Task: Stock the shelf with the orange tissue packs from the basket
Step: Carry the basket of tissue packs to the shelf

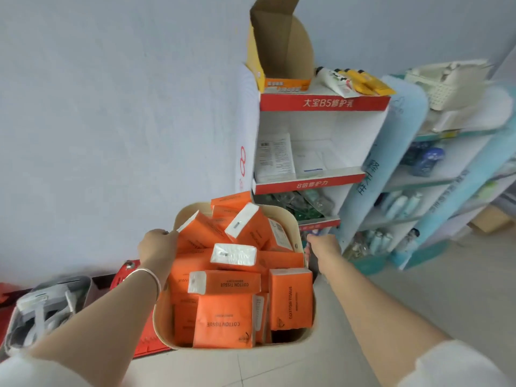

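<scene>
A cream basket (pixel 305 335) sits in front of me, heaped with several orange tissue packs (pixel 224 319) marked COTTON TISSUE. My left hand (pixel 157 245) grips the basket's left rim, a bracelet on its wrist. My right hand (pixel 322 244) grips the basket's right side near a small rivet, fingers curled round the edge. Just beyond the basket stands the white cardboard shelf with red fronts (pixel 324 103). Its middle tier (pixel 307 182) holds flat white boxes, and its lower tier holds green packets.
An open yellow carton (pixel 279 65) and tubes (pixel 354 81) lie on the top tier. A blue display rack (pixel 402 152) with bottles stands to the right. A grey bin (pixel 47 305) and red packaging (pixel 125 275) lie on the floor at left by the wall.
</scene>
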Demonstrator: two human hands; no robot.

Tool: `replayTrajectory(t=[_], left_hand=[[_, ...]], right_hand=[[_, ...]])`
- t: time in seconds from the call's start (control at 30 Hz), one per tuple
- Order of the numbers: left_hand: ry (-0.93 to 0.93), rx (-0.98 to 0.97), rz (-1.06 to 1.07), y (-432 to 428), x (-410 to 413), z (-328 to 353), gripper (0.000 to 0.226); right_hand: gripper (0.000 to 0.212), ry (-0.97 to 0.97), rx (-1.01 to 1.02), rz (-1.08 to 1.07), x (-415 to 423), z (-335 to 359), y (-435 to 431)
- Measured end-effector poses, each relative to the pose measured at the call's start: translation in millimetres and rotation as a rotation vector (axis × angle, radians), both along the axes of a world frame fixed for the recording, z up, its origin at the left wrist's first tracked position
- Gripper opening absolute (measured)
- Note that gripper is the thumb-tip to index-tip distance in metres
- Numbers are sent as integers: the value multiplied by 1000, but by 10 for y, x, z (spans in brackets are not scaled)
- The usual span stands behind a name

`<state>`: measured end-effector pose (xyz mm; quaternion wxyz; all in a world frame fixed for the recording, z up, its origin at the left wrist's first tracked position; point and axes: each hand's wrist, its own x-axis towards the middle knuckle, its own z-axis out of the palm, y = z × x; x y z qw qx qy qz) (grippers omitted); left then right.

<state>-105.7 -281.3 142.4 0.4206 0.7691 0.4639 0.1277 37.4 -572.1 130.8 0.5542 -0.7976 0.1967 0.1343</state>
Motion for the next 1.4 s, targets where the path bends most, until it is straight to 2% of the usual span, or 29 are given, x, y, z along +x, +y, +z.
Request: replayTrajectory(t=[0.27, 0.4, 0.5, 0.6, 0.9, 1.0, 1.17, 1.27, 1.4], left_hand=[[-1, -15, -239, -1950, 555, 116, 19], [-13, -23, -347, -3013, 790, 127, 25], [6, -18, -432, -3753, 961, 124, 22], [18, 3, -544, -4434, 1140, 129, 28], [23, -12, -781, -6102, 1990, 90, 34], [3, -55, -866, -6656, 2390, 13, 36], [52, -4, -1090, -7631, 3004, -12, 31], [41, 75, -1218, -8220, 3253, 24, 37], [-36, 54, -1339, -8936, 3494, 57, 39]], right_hand=[[19, -50, 7, -251, -111, 50, -2170], [16, -45, -61, -376, -308, 96, -3275], [20, -34, -103, -449, -425, 143, -4018], [24, -20, -142, -530, -487, 171, -4661], [13, 47, -172, -710, -491, 155, -6165], [17, 63, -148, -792, -358, 29, -6662], [24, 85, -179, -924, -158, -71, -7559], [31, 73, -179, -1021, -162, -29, -7965], [36, 62, -209, -1130, -226, 123, -8397]])
